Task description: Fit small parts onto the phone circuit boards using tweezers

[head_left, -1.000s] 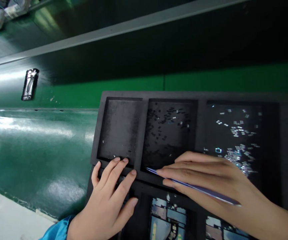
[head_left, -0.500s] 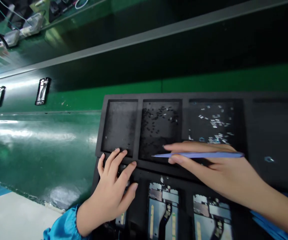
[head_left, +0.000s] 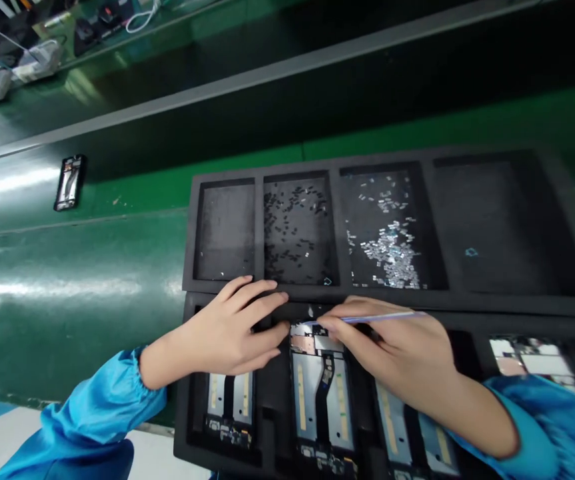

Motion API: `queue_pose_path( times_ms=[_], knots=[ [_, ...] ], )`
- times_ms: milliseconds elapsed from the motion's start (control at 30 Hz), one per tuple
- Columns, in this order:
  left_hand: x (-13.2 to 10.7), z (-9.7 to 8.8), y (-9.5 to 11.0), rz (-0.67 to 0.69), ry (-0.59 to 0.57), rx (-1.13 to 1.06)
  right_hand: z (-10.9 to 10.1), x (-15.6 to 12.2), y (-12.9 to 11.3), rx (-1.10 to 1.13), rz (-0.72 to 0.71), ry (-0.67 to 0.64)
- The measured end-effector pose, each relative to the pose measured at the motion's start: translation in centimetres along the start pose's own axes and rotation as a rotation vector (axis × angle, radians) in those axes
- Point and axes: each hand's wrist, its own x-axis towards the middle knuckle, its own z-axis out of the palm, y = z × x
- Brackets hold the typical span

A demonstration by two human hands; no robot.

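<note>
My right hand (head_left: pixel 400 347) pinches bluish-purple tweezers (head_left: pixel 384 316). Their tip is at the top end of an opened phone (head_left: pixel 337 393), which has a black flex cable down its middle. My left hand (head_left: pixel 232 330) holds nothing; its fingers are spread, with the fingertips beside that phone's upper left corner. It partly covers another opened phone (head_left: pixel 240 397) on the left. Under my right forearm a third opened phone (head_left: pixel 392 420) is partly hidden. These phones sit in the slots of a black foam tray (head_left: pixel 272 393).
Behind lies a black compartment tray (head_left: pixel 260 233) holding small dark pieces (head_left: pixel 297 207) and shiny metal bits (head_left: pixel 394 257). Another opened phone (head_left: pixel 537 360) shows at the right. On the green bench, a phone (head_left: pixel 70 183) lies far left. Cables (head_left: pixel 142 17) lie at the back.
My right hand has brought the tweezers from above the dark pieces' compartment down to the middle phone. My left hand has moved closer to that phone's top. The view has shifted.
</note>
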Motion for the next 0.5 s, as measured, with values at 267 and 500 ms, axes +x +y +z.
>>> queue_pose_path(
  times_ms=[267, 500],
  knots=[
    [0.07, 0.34, 0.39, 0.015, -0.033, 0.058, 0.33, -0.58, 0.00, -0.145, -0.067, -0.006],
    [0.30, 0.63, 0.63, -0.013, -0.036, 0.093, 0.27, -0.72, 0.55, -0.097, -0.024, -0.078]
  ],
)
